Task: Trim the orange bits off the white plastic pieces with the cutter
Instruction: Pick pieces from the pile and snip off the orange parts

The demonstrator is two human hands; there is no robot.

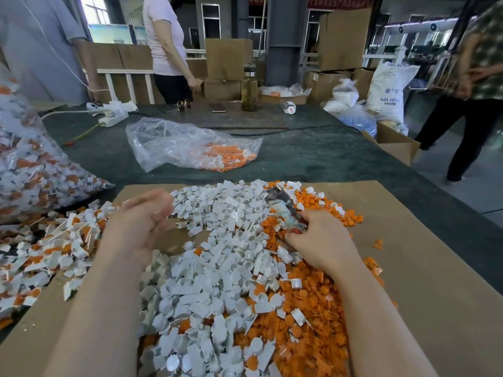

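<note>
My right hand (319,240) grips the cutter (284,209), whose handles are wrapped in worn tape and whose tip points away over the pile. My left hand (138,221) is blurred above the pile's left edge, fingers loosely curled, with nothing visible in it. A heap of white plastic pieces (217,268) fills the middle of the cardboard sheet (422,268). Cut orange bits (313,317) are heaped to its right, under my right forearm. White pieces with orange parts still attached (40,254) lie at the left.
A full clear bag of white and orange pieces (27,172) stands at the left. A nearly flat bag (190,151) lies further back on the green table cloth (313,156). A bottle (249,88), phone (217,107) and power strip (113,119) sit at the far edge. People stand beyond.
</note>
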